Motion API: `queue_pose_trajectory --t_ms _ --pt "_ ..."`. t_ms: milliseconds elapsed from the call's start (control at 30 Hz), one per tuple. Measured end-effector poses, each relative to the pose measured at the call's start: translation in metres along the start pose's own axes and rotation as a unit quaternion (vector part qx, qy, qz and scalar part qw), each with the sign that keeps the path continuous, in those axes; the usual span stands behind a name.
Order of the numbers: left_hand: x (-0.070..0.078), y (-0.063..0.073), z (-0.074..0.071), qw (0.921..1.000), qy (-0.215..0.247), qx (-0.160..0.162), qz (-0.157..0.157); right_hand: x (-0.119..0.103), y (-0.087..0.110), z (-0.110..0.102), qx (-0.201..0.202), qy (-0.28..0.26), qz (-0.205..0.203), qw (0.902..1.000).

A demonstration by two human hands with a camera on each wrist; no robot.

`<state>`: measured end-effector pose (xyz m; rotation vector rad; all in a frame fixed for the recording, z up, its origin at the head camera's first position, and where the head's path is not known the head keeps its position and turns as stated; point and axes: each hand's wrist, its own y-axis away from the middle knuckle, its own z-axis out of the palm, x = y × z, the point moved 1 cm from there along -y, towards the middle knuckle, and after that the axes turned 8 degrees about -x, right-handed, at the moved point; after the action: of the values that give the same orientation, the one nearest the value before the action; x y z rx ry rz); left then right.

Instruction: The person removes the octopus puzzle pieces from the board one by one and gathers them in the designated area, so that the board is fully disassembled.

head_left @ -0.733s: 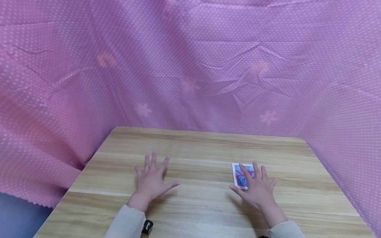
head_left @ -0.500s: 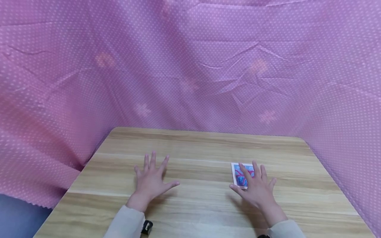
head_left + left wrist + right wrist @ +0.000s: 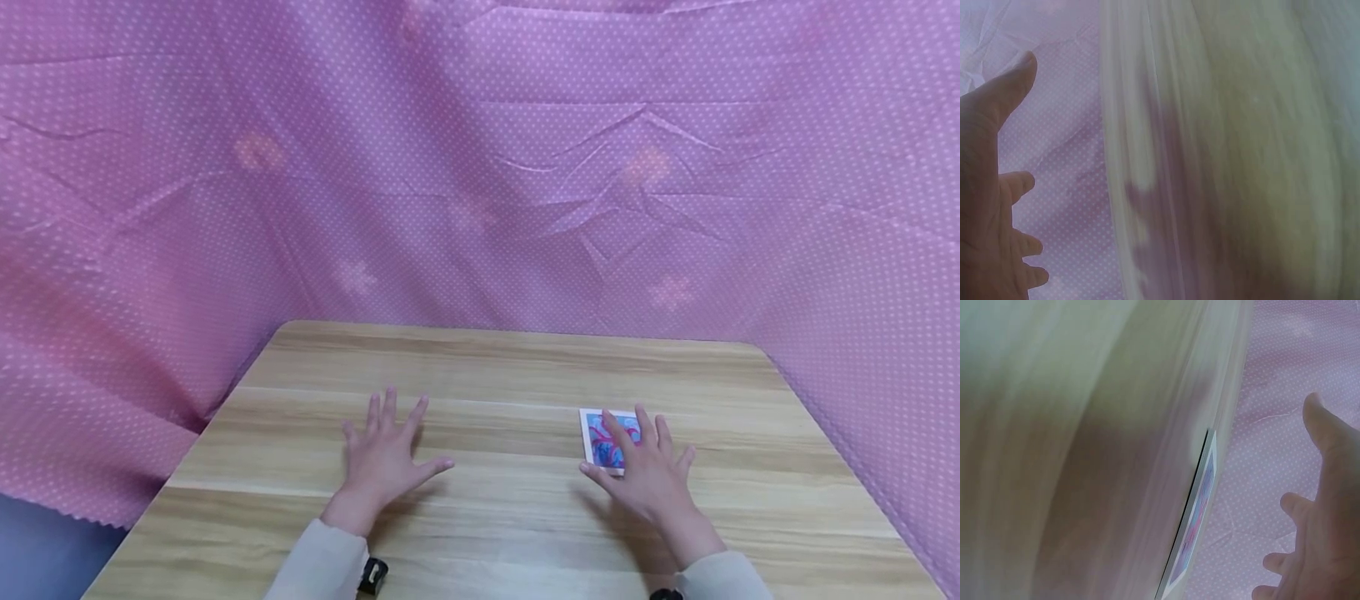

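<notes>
My left hand [image 3: 382, 462] hovers over the left half of the table with its fingers spread and nothing in it. Its thumb [image 3: 1013, 84] stands apart from the fingers in the left wrist view. On the right, my right hand [image 3: 651, 475], also spread and holding nothing, is above a flat square picture panel [image 3: 600, 446]. That panel has a white border and a blue and pink print; the hand hides its right part in the head view. In the right wrist view the panel [image 3: 1194, 519] lies on the table, showing some thickness, with the hand raised apart from it.
The wood-grain table [image 3: 495, 367] has rounded far corners. A pink dotted cloth [image 3: 480, 167] hangs behind and along both sides. Small black devices, such as the left one [image 3: 372, 575], sit at both wrists by the light sleeves [image 3: 322, 560].
The head view has shifted slightly. Both hands keep nearly the same spread pose, and the panel stays in place on the table.
</notes>
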<state>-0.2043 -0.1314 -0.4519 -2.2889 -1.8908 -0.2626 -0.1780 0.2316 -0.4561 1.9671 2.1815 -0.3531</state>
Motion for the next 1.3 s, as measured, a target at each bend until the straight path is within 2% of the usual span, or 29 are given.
queue_pose_trajectory --t_ms 233,433,700,967,1300 --pt "0.011 -0.011 0.007 0.9997 0.0 -0.003 0.024 0.011 -0.003 0.0 0.001 -0.005 -0.003 1.0" --pt "0.027 -0.025 0.016 0.9984 0.004 -0.011 0.055 0.025 -0.007 0.0 -0.003 0.005 -0.002 1.0" --pt "0.059 -0.045 0.025 0.9952 0.002 -0.041 0.089 0.05 -0.011 -0.002 -0.014 0.002 0.003 0.9999" --pt "0.092 -0.059 0.035 0.9892 -0.007 -0.074 0.126 0.071 -0.011 -0.006 -0.033 0.026 0.007 0.9991" --pt "0.128 -0.073 0.051 0.9818 -0.025 -0.103 0.158 0.084 -0.01 -0.01 -0.05 0.023 -0.003 0.9985"
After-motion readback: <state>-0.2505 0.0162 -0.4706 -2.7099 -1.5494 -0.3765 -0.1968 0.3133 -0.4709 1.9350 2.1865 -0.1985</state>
